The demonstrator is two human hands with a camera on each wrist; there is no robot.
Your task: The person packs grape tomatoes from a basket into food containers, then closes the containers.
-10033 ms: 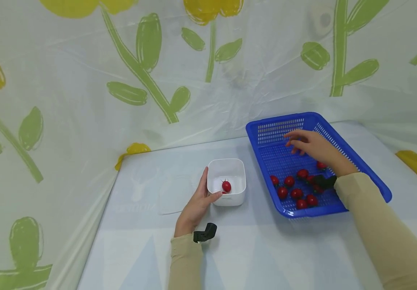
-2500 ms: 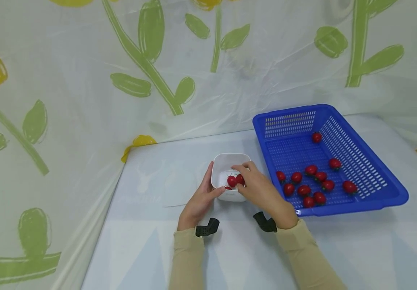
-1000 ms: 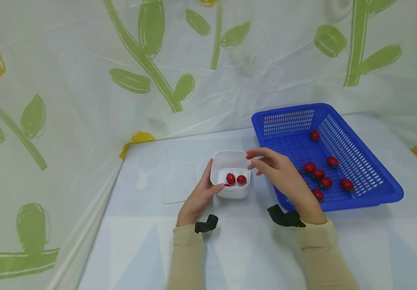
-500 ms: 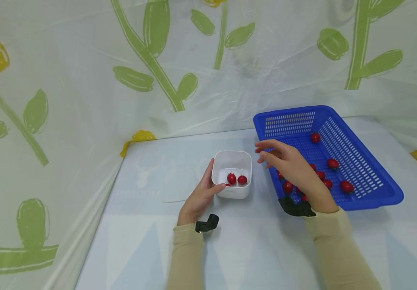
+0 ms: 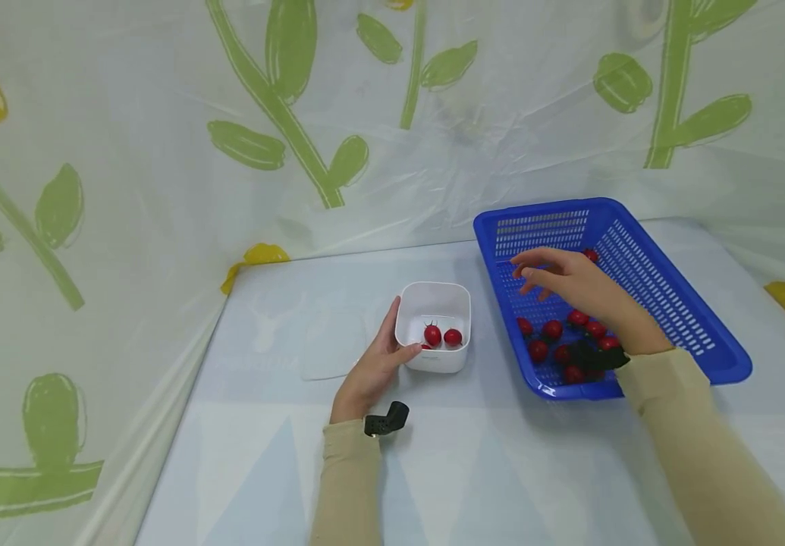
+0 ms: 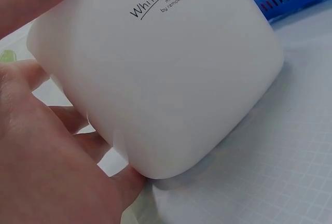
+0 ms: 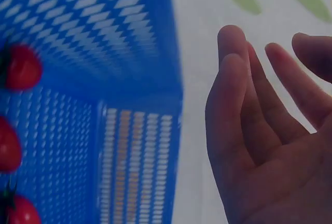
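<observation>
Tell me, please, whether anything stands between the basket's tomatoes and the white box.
Yes: the blue basket's side wall stands between its tomatoes and the white box; nothing visible covers the box's open top.

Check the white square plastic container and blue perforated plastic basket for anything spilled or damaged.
Nothing stands out: all the red tomatoes in sight lie inside the white square plastic container or the blue perforated plastic basket, and neither shows visible damage. The right hand hides part of the basket.
</observation>
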